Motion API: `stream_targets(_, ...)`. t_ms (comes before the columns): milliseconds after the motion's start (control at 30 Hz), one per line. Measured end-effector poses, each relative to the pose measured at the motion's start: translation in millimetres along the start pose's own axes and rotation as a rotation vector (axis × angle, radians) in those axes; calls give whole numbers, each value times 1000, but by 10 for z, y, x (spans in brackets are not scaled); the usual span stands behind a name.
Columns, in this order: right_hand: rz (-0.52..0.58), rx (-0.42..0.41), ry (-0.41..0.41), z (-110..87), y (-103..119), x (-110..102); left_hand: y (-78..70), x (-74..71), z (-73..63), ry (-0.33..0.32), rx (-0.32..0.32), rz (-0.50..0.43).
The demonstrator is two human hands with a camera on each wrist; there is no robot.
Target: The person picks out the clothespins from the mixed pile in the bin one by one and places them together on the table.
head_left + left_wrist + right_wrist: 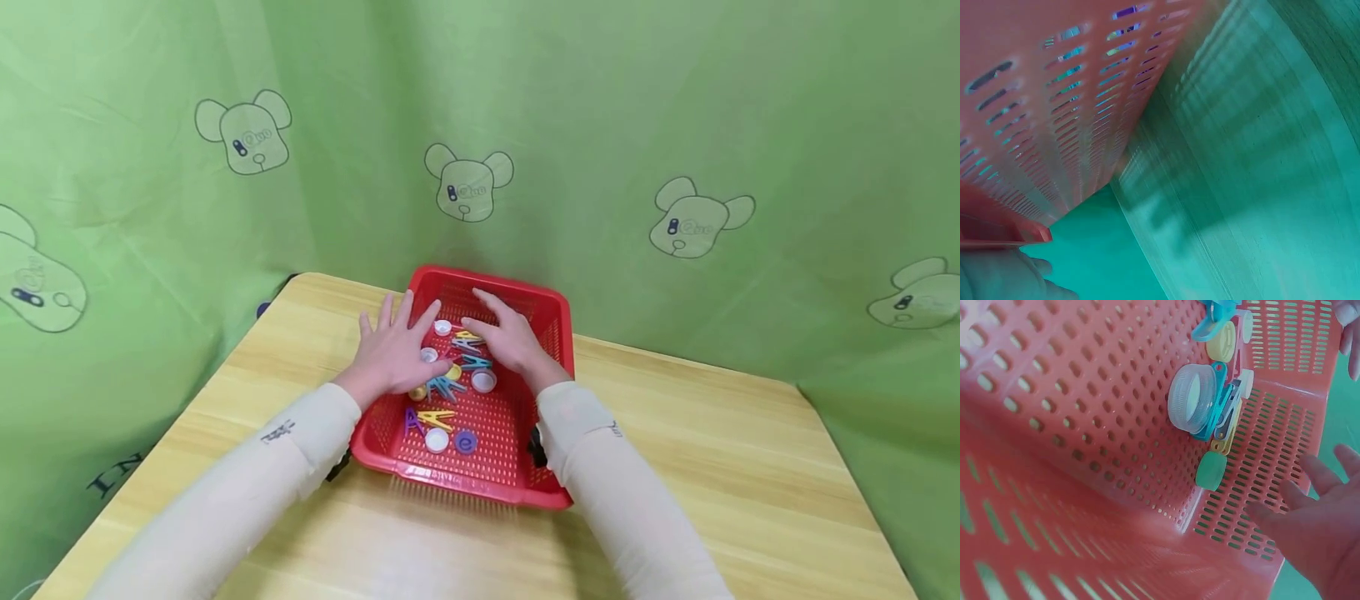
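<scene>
A red perforated plastic basket point(480, 483) holds clothespins and bottle caps. My left hand point(390, 354) spreads its fingers over the basket's left rim, holding nothing. Over the inside of the basket is my right hand point(513, 337), its fingers extended and apart. Between the hands lie a teal clothespin point(476, 362) and a white cap point(483, 381). Nearer the front are a yellow clothespin point(435, 419), a purple clothespin point(413, 422), another white cap point(437, 440) and a purple cap point(466, 442). The right wrist view shows a green cap point(1211, 470) by the basket's far wall.
The basket stands on a light wooden table point(690, 433). Behind and beside it hangs a green curtain point(585, 100) printed with bear heads. The left wrist view looks along the basket's slotted outer wall point(1079, 131).
</scene>
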State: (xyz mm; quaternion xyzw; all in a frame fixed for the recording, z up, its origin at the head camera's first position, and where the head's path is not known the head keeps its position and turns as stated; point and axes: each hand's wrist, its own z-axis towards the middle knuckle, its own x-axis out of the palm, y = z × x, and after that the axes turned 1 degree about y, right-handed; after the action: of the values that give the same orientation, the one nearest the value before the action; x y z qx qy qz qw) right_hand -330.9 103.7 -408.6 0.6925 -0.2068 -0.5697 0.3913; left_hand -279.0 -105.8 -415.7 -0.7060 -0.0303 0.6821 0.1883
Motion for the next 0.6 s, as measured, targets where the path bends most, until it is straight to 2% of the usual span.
stream_targets(267,212,72,102,103,-70,-19,17,3,4,-3,11,7)
stream_targets(433,274,97,173,199,-133,-36,22,13,5,-2,13,-8)
stream_targets(600,338,107,198,254,-151,-77,39,13,9,1,17,7)
